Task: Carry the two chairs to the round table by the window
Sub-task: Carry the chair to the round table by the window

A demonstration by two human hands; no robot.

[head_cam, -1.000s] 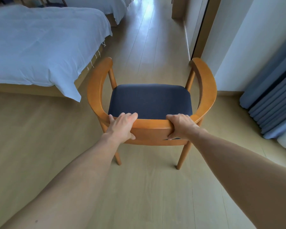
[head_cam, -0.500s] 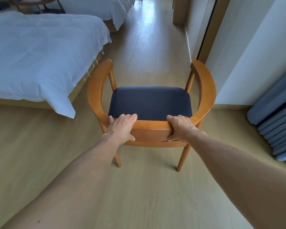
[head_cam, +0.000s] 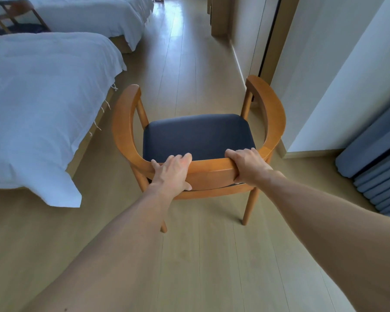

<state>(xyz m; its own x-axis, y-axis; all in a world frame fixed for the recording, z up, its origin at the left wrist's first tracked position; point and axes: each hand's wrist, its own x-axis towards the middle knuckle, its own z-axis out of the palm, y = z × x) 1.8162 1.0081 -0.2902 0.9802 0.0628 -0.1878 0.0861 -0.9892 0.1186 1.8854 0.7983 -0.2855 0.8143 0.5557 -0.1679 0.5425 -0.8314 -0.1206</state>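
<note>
A wooden armchair [head_cam: 198, 138] with a curved back rail and a dark blue seat is in front of me, facing away. My left hand [head_cam: 172, 172] grips the back rail left of its middle. My right hand [head_cam: 249, 165] grips the same rail right of its middle. The chair tilts slightly, its rear legs over the wood floor. A second wooden chair [head_cam: 16, 16] stands at the far left top, between the two beds, partly hidden by the near bed. No round table or window is in view.
A white-covered bed [head_cam: 43, 104] fills the left side, its corner hanging close to the chair. A second bed [head_cam: 95, 14] lies beyond it. A white wall corner [head_cam: 338, 82] and a blue-grey curtain [head_cam: 376, 158] stand on the right. A wood-floor aisle [head_cam: 189, 52] runs ahead.
The view has shifted to the right along the bed and the far chair between the beds has come into sight. The held chair has turned slightly left. Both hands keep their grip.
</note>
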